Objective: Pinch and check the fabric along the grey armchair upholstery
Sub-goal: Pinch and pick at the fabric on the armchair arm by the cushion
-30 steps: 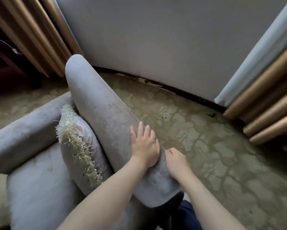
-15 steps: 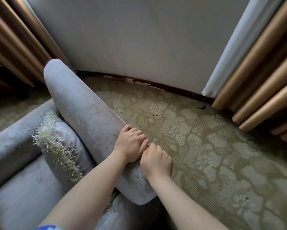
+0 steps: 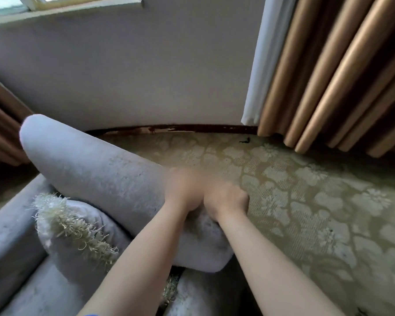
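Observation:
The grey armchair's padded arm [image 3: 93,169] runs from upper left down to the frame's middle. Both my hands lie on its near part, side by side and touching. My left hand [image 3: 184,190] is blurred by motion; its fingers seem curled over the arm's top. My right hand [image 3: 226,200] has its fingers curled and gripping the grey fabric at the arm's outer edge. The fingertips of both hands are hidden.
A grey cushion with a cream fringe [image 3: 68,226] leans inside the chair against the arm. Patterned olive carpet [image 3: 306,201] spreads to the right. Tan curtains [image 3: 329,76] hang at the right, a grey wall [image 3: 135,76] with a dark skirting stands behind.
My left hand went from lying flat on the arm to curled beside the right hand. Both hands have shifted a little along the arm, and the camera has tilted upward.

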